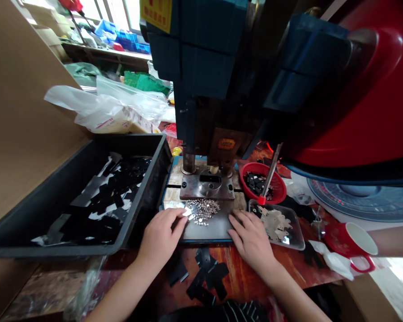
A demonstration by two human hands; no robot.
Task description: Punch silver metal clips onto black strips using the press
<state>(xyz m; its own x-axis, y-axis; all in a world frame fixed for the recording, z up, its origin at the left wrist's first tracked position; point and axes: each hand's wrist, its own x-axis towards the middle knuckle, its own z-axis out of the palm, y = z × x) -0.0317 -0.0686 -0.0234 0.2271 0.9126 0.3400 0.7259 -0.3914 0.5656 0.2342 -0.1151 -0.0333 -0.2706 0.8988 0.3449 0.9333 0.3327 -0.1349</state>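
Observation:
A heap of small shiny metal studs [204,210] lies on the smooth steel plate [218,230] at the front of a press. My left hand [163,230] is at the heap's left edge, thumb and forefinger closed around a small bright metal piece [188,212] whose exact shape I cannot make out. On the plate's right side rests my right hand [253,237], fingers slightly spread, nothing visible in them. Behind the heap is a steel die block [206,191] with a round, slotted part on top. Beside my right hand sits a clear tray [297,237] of flat metal plates [276,223].
The blue press [204,67] rises ahead, with a big red wheel [366,98] at right. A dark bin [121,239] of black scraps stands left. A red basket [282,190], a red mug [342,239] and black pieces [206,277] lie around the work area.

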